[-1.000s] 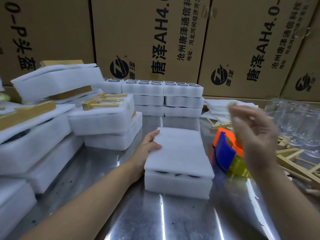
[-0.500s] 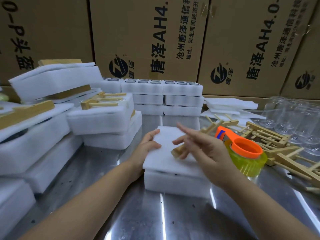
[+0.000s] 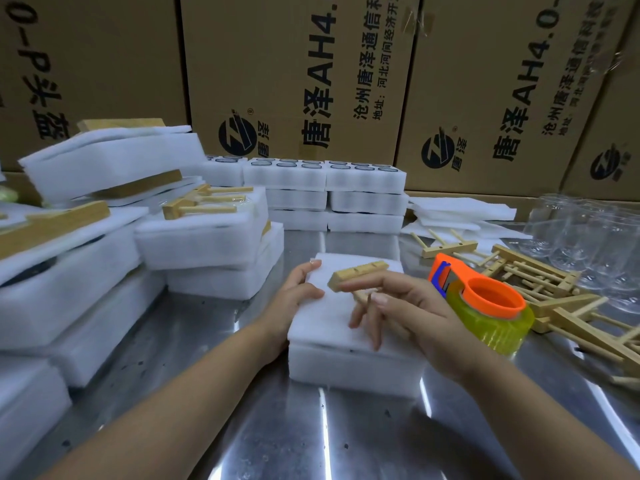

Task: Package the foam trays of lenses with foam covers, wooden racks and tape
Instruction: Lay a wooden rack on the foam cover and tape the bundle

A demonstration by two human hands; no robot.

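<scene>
A white foam tray (image 3: 349,370) with a foam cover (image 3: 332,313) on top sits at the middle of the steel table. My left hand (image 3: 294,299) rests against the cover's left edge, fingers relaxed. My right hand (image 3: 401,310) holds a small wooden rack (image 3: 358,275) just above the cover, its pegs passing under my fingers. An orange and yellow tape dispenser (image 3: 488,306) stands right of the tray. The lenses in this tray are hidden under the cover.
Finished foam packs with wooden racks (image 3: 204,230) pile up at left. Uncovered lens trays (image 3: 325,174) stack at the back. Loose racks (image 3: 540,289), foam sheets (image 3: 460,209) and clear jars (image 3: 588,237) lie at right. Cardboard boxes (image 3: 298,77) wall the rear.
My right hand came from the rack pile at right to over the tray, carrying a wooden rack. The left hand stayed on the cover's edge.
</scene>
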